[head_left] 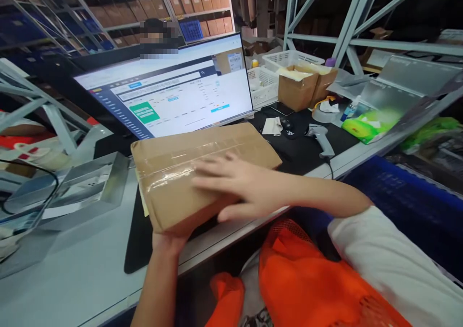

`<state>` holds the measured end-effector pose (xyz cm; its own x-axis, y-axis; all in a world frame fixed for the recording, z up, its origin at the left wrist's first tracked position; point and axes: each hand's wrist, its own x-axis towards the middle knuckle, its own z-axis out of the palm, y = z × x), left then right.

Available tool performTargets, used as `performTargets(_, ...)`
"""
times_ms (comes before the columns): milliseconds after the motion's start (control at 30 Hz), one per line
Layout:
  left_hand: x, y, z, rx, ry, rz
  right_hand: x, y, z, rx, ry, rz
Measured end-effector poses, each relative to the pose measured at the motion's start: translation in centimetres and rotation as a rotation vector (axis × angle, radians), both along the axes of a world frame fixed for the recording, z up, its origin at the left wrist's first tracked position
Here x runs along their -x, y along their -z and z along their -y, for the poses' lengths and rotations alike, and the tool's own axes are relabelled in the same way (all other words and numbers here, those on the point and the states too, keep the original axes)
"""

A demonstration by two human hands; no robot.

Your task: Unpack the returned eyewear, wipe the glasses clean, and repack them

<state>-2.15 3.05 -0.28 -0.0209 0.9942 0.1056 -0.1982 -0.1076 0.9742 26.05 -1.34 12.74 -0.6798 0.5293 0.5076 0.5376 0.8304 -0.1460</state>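
A brown cardboard box, with clear tape along its top seam, is tilted above the black desk mat in front of the monitor. My right hand lies over the top of the box, fingers spread and a little blurred. Under the near left edge of the box is my left hand; its fingers are hidden beneath the cardboard. Behind the box stands the lit monitor, showing a web page with a green block.
A barcode scanner, a mouse and a green tissue pack lie to the right. Open cartons and white baskets stand behind them. A grey tray is on the left. Another person's head shows above the monitor.
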Motion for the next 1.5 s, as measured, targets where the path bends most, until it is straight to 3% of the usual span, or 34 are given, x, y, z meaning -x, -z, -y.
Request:
performTargets(67, 0.8, 0.4, -0.7, 0.106, -0.101, 0.121, -6.0, 2.7, -1.3, 0.061, 0.24, -0.122)
performTargets(133, 1.1, 0.9, -1.2, 0.133, -0.254, 0.206, -11.4, 6.2, -3.6, 0.196, 0.747, -0.127)
performTargets(167, 1.1, 1.1, -1.5, 0.123, -0.314, 0.213, -13.5, 8.1, -4.8, 0.32, 0.971, -0.016)
performTargets(267, 0.7, 1.3, -2.4, 0.035, -0.387, 0.168, -16.9, 12.5, -7.6, 0.478, 1.118, 0.115)
performTargets(367, 1.1, 0.7, -3.4, -0.011, -0.39, 0.177, -17.5, 14.6, -8.4, 0.5, 1.139, 0.175)
performTargets(533, 4.1, -2.4, -4.3, 0.01, -0.463, 0.106, -18.7, 14.9, -8.1, 0.51, 1.137, 0.181)
performTargets(633, 4.9, -6.2, -3.4, -0.355, -0.657, -0.08, -20.5, 14.9, -7.4, 0.553, 1.148, 0.157)
performTargets(700, 3.3, -9.3, -2.1, -0.661, -0.634, -0.279, -21.3, 14.8, -6.6, 0.563, 1.165, 0.124)
performTargets(733, 1.8, -10.8, -1.4, -0.777, -0.537, -0.417, -21.5, 14.5, -6.1, 0.556, 1.163, 0.085)
performTargets(800, -2.3, -13.4, -0.1, -0.907, -0.121, -0.837, -21.0, 13.7, -5.3, 0.521, 1.114, -0.046)
performTargets(867, -7.2, -15.0, 0.4, -1.04, 0.314, -1.18, -19.7, 12.4, -4.5, 0.477, 1.009, -0.19)
performTargets(900, -9.5, -15.3, 0.4, -1.062, 0.438, -1.34, -18.9, 11.6, -4.1, 0.458, 0.944, -0.238)
performTargets(967, -13.2, -15.3, -0.5, -1.101, 0.553, -1.523, -17.2, 10.0, -3.5, 0.417, 0.806, -0.281)
performTargets(1067, -15.5, -14.4, -2.5, -1.141, 0.614, -1.609, -15.4, 8.1, -2.9, 0.346, 0.651, -0.286)
performTargets(1167, -14.6, -14.0, -3.9, -1.19, 0.558, -1.533, -14.6, 7.4, -2.5, 0.302, 0.562, -0.272)
performTargets(1267, -13.1, -14.6, -3.7, -1.188, 0.473, -1.457, -14.6, 7.2, -2.4, 0.265, 0.484, -0.245)
performTargets(1500, -12.0, -14.9, -1.1, -1.243, 0.624, -1.32, -15.2, 7.0, -1.7, 0.21, 0.271, -0.199)
